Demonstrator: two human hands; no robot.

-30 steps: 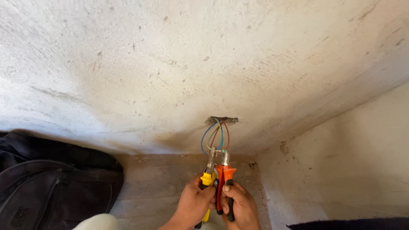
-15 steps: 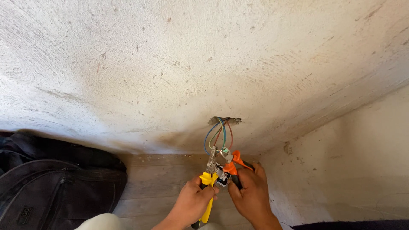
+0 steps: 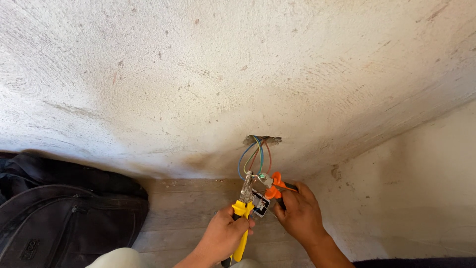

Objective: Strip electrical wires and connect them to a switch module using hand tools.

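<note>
No packages, signs or screens were in view. The only label was a small dark patch (image 3: pixel 30 246) with pale markings, sewn low on the front of the black backpack (image 3: pixel 64 213) at the lower left.

The wall (image 3: pixel 208 74) filling the upper frame is rough, matt plaster, pitted and grainy. The floor (image 3: pixel 193 208) at lower centre looks like dull, worn wooden planks. The backpack (image 3: pixel 59 218) at lower left is matt black woven cloth. Both pliers have dull grey metal heads and smooth plastic grips, yellow (image 3: pixel 241 233) and orange (image 3: pixel 277 184). The wires (image 3: pixel 255 156) wear smooth coloured plastic.
</note>
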